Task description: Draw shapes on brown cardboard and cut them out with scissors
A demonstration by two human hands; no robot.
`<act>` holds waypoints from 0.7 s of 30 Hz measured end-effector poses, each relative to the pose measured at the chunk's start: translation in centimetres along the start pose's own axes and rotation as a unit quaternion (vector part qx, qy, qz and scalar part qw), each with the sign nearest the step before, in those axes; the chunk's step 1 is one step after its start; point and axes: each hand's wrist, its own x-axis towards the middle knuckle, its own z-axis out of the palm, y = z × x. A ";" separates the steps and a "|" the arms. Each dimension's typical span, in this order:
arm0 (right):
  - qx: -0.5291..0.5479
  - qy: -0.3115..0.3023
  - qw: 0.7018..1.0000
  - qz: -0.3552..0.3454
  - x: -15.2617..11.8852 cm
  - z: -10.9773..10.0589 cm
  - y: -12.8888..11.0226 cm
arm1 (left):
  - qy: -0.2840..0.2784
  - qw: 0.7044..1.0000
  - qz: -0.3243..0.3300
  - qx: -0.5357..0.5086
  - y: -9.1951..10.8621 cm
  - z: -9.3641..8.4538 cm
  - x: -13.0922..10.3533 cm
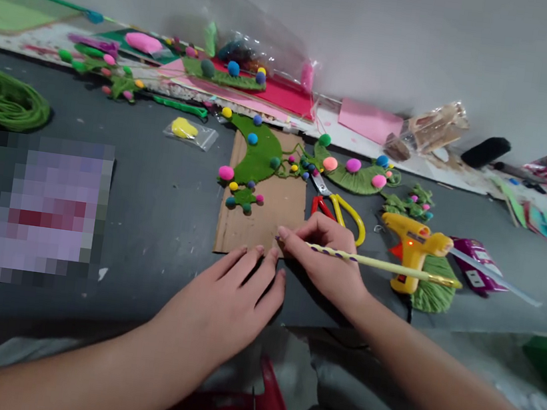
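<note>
Holding in the right hand point(331, 260), pinched near the point, a slim pencil point(386, 265), tip down by the near right part of the cardboard point(250, 232), gold-coloured end slanting out beyond its right side. Probably light, stiff and smooth, pale yellow with dark spiral marks; best taken low on the shaft, between thumb and forefinger.

Lying flat on the tabletop point(144, 269) under both hands: plain brown cardboard, roughly rectangular, likely light and fairly stiff yet easy to crease; best pressed down at the edges. Spread loosely across its near edge, fingertips down and gripping nothing: the left hand point(242, 288).

On the cardboard's far half, a green crescent point(262, 156), felt-like, soft-looking, dotted with fuzzy pompoms; just nearer, a small green piece point(244, 198) with a pompom at each tip.

Just beside the cardboard's right edge, scissors point(320, 185) with hard, glossy red and yellow handles. Past these, a yarn-wound crescent point(360, 179), ribbed and springy by the look of it. Farther right of the cardboard, a yellow plastic glue gun point(413, 254), red light glowing, over a green wound disc point(430, 293).

Left of the cardboard, a crinkly clear bag point(206, 137) with a smooth yellow lump point(185, 128); well apart beyond, a hank of green yarn point(5, 102), limp and looped.
</note>
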 end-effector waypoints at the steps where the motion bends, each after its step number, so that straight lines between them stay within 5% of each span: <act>1: -0.005 0.003 1.000 0.006 0.0 0.0 -0.1 | 0.004 1.000 0.002 -0.003 -0.2 0.0 0.1; 16: 0.086 -0.014 0.995 0.055 -0.1 0.0 -0.4 | -0.050 0.992 0.037 -0.112 -2.5 -0.1 -0.2; 21: 0.023 0.010 0.999 0.031 -0.1 -0.3 -0.6 | -0.058 0.988 0.025 -0.138 -2.7 -0.1 -0.5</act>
